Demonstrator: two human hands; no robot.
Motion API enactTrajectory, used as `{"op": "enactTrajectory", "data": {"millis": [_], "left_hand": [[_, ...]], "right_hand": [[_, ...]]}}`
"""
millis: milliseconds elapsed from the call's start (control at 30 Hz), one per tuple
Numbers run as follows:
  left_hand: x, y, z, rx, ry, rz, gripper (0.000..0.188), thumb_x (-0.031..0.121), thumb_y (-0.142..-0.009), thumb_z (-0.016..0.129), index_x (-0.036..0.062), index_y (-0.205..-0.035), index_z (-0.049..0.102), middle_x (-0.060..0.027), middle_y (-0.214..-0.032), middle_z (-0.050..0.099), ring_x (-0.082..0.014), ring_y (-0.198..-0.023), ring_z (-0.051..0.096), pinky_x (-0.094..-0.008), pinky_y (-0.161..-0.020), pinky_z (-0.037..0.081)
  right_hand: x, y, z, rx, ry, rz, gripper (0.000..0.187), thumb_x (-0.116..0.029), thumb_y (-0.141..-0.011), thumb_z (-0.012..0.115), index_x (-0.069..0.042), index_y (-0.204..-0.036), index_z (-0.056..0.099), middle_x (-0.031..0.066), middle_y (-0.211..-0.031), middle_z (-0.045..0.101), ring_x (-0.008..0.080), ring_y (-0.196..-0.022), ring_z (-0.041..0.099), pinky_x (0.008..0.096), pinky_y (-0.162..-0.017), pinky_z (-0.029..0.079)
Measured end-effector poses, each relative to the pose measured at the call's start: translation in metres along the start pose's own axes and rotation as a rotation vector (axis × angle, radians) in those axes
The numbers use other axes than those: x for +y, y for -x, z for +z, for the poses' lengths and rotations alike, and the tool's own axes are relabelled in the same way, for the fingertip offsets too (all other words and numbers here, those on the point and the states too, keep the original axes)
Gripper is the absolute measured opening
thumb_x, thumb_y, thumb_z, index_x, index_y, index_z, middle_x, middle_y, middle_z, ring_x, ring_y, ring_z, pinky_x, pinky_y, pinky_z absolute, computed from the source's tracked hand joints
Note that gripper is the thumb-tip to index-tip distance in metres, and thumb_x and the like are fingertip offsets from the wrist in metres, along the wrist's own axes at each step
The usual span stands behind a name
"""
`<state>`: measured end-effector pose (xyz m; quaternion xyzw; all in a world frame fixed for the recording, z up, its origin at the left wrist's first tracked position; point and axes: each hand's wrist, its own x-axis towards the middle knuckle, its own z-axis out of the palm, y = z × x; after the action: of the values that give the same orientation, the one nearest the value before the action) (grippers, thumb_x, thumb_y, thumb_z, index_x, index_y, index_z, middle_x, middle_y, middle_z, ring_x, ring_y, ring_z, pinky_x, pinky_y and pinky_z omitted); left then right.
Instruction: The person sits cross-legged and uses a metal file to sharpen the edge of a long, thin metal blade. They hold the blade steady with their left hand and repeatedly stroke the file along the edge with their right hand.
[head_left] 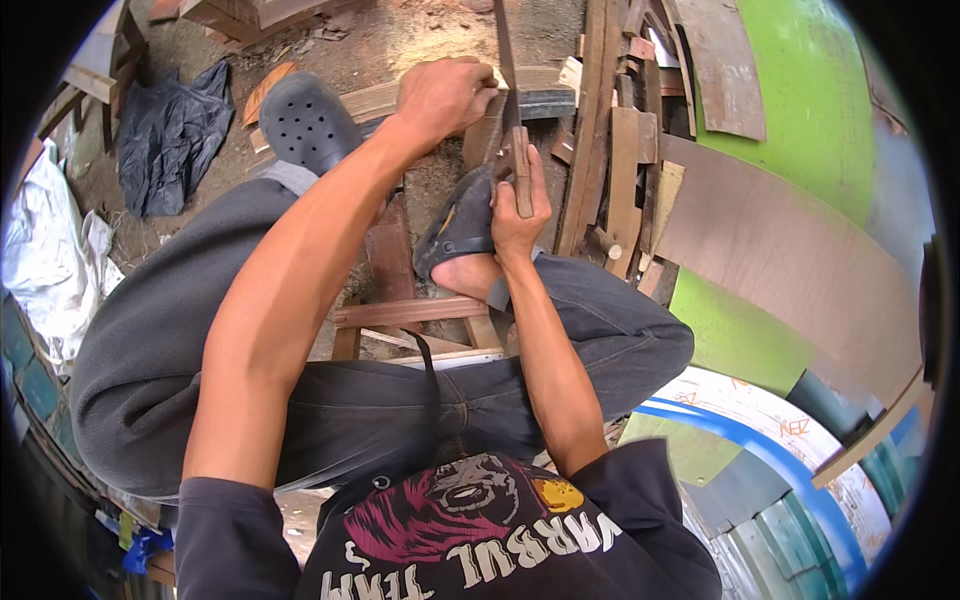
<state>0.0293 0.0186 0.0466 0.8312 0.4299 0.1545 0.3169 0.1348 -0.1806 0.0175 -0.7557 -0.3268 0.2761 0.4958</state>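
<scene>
My right hand is wrapped round the wooden handle of a handsaw. The narrow saw blade points away from me, toward the top edge, and passes close by the end of a wooden board. My left hand is closed on this wooden board, left of the blade, with its fingertips partly hidden. Beneath lie a dark-edged wooden piece and a wooden block. Close to the saw handle is my right foot in a dark clog; my left clog is at the left end of the board.
Long wooden strips and offcuts lie to the right, beside green panels and a brown sheet. A small wooden frame stands between my legs. On the left are a black plastic bag and a white sack.
</scene>
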Motion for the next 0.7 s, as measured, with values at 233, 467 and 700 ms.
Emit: {"op": "enactTrajectory", "data": {"millis": [233,467,700], "left_hand": [[-0.009,0.01,0.002,0.058,0.013,-0.06,0.023,0.034,-0.093,0.07,0.0162,-0.105,0.078,-0.0054,-0.106,0.076,-0.0321,-0.098,0.072,-0.0428,-0.084,0.057],[-0.002,0.001,0.008,0.043,0.052,-0.024,0.023,0.034,-0.093,0.069,0.0161,-0.105,0.077,-0.0068,-0.107,0.076,-0.0334,-0.098,0.072,-0.0436,-0.083,0.057],[0.001,0.0,-0.005,-0.019,-0.076,-0.058,0.024,0.036,-0.094,0.067,0.0181,-0.107,0.077,-0.0066,-0.104,0.076,-0.034,-0.097,0.072,-0.0451,-0.083,0.056]], "right_hand": [[-0.075,0.104,-0.092,-0.166,0.107,0.114,0.056,0.005,-0.088,0.057,0.007,-0.144,0.052,0.025,-0.137,0.064,0.0296,-0.127,0.063,0.0366,-0.108,0.046],[0.002,0.014,-0.003,0.023,0.168,-0.217,0.06,0.003,-0.087,0.058,-0.002,-0.147,0.055,0.0155,-0.114,0.072,0.0193,-0.09,0.067,0.0335,-0.082,0.056],[-0.068,0.023,-0.038,-0.147,0.063,-0.001,0.059,0.0,-0.087,0.058,0.001,-0.146,0.054,0.0221,-0.14,0.063,0.0288,-0.125,0.064,0.0344,-0.104,0.048]]}}
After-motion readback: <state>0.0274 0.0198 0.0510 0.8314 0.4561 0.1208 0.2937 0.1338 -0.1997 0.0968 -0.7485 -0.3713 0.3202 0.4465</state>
